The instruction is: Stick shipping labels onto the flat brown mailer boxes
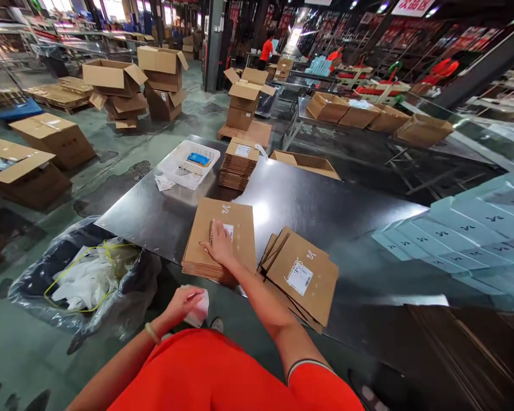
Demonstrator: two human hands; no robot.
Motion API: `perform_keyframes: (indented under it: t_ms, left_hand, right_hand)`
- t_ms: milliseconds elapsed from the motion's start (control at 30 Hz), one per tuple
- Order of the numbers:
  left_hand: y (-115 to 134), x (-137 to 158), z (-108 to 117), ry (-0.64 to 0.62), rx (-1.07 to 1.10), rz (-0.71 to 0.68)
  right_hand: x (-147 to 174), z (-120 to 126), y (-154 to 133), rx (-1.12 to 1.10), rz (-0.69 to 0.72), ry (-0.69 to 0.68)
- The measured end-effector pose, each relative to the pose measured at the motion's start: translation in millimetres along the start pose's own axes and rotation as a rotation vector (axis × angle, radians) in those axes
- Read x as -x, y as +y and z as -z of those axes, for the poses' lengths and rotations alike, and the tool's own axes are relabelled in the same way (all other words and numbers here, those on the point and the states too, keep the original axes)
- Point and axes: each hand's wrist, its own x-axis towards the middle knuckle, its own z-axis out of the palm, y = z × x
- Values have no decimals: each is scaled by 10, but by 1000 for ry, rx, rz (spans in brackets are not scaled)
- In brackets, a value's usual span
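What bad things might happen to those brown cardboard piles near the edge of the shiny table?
The stack of flat cardboard mailers under the right hand sits right at the table's near edge, so a push might tip some off toward the plastic bag of scraps. The second stack is fanned out and hangs over the edge, so it might slide off. The left hand holds white paper away from the table, which might drop to the floor.

Flat brown carton stack (pixel 221 237), top sheet bearing a white label (pixel 228 230), lies under the right fingers (pixel 216 240). White backing strip (pixel 198 306), crumpled, sits pinched between the left fingers (pixel 191 297).
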Motion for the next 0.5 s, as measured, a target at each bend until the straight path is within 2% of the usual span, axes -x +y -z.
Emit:
perform_keyframes:
  t_ms: [67,167,233,300,400,500]
  left_hand:
    - [281,-153,93,149,-49,-56]
    - [622,-432,202,359,-113,-44]
    - [723,-546,208,394,-155,-19]
    - [737,-571,123,352,-166,-8]
    - [681,-481,-101,159,-94,-40]
    - [603,-354,-242,-9,28,-83]
  right_hand:
    - [6,-17,42,4,3,-83]
    - [25,87,333,23,-271,13]
    - [114,186,591,0,-444,90]
    - [284,281,853,-73,-579,81]
    - [682,447,1295,-161,-738,53]
    - [1238,685,1850,-114,-945,147]
